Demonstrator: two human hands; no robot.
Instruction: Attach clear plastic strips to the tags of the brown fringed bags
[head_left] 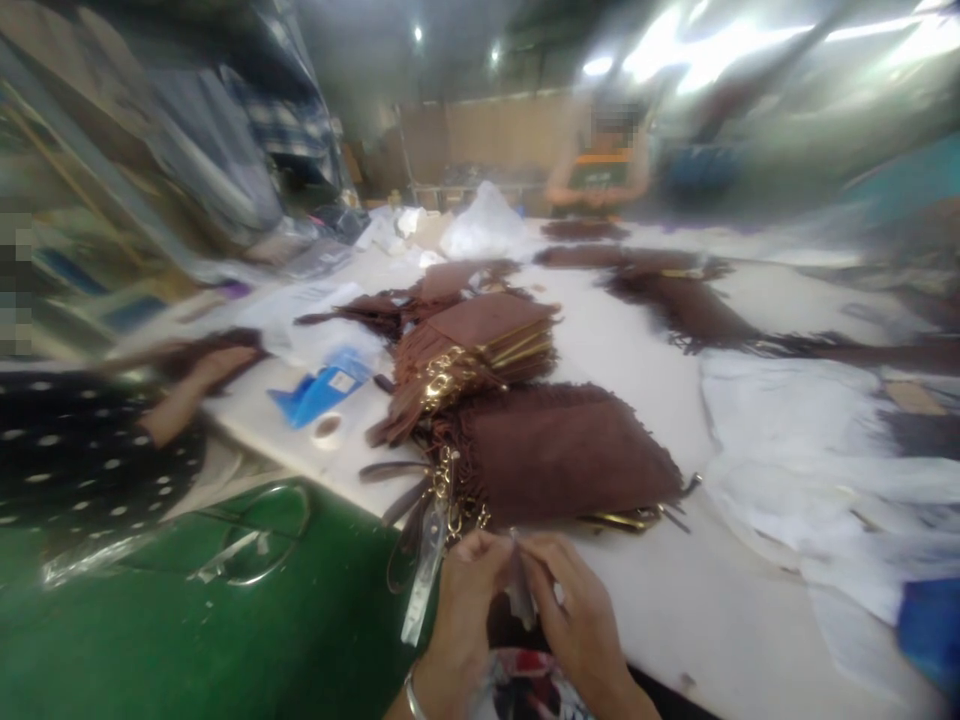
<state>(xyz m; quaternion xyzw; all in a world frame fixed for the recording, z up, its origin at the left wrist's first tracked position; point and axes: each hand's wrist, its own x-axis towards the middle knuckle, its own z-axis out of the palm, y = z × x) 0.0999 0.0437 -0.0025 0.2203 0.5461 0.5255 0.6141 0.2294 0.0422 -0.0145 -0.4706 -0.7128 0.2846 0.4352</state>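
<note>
My left hand (461,605) and my right hand (577,610) meet at the bottom centre, fingers pinched together on a small thin strip (517,590) that is too blurred to name. A clear narrow plastic piece (424,575) hangs just left of my left hand. Right in front of my hands lies a stack of brown fringed bags (562,450) with gold chains (450,490) and dark straps. A second pile of the same bags (480,345) sits behind it.
A white table (675,600) carries more brown bags (675,295), white plastic sheets (825,460), a blue packet (322,390) and a tape roll (328,428). Scissors (255,545) lie on a green surface at left. A person's arm in a dotted sleeve (90,440) rests left; another person stands far back.
</note>
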